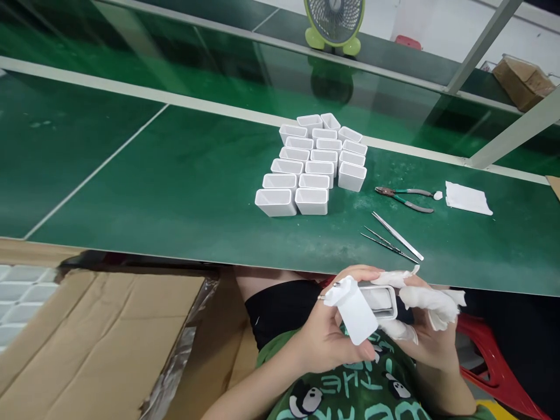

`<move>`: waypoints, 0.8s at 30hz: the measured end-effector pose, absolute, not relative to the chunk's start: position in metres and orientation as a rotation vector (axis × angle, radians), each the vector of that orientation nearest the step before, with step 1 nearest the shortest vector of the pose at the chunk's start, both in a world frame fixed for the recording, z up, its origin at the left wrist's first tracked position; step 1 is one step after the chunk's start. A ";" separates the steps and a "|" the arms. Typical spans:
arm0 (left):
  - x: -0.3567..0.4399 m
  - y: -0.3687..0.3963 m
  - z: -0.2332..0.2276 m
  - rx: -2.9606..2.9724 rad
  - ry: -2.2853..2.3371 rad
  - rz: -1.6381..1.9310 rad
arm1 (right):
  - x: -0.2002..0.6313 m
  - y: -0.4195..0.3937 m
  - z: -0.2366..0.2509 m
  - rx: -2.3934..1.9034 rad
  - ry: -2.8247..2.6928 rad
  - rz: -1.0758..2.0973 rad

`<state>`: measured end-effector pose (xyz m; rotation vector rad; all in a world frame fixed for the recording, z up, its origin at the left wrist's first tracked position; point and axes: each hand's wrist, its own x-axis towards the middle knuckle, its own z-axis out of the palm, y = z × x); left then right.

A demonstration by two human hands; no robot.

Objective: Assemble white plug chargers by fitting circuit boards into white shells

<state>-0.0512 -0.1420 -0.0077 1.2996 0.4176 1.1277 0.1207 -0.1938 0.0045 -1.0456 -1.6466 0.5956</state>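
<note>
Down at about five o'clock, just below the green table (pixel 196 192) edge, my left hand (pixel 326 335) pinches a white plug piece (pixel 356 315) with metal prongs, pressed against an open white casing (pixel 381 302). My right hand (pixel 431 326), fingertips wrapped in white cloth, grips that casing, though how firmly is hard to judge. At twelve o'clock on the table stand rows of white casings (pixel 312 166); pliers (pixel 405 197) and tweezers (pixel 391 238) lie toward two o'clock.

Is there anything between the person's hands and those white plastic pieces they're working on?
Nothing bare: the left hand grips the white plug-shaped plastic piece directly. Only white cloth wrapped on the right hand fingers lies between them and the white open-ended plastic shell.
</note>
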 end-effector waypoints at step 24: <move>-0.057 -0.151 -0.006 1.243 0.573 1.370 | 0.164 -0.142 -0.011 -1.676 -2.032 -0.136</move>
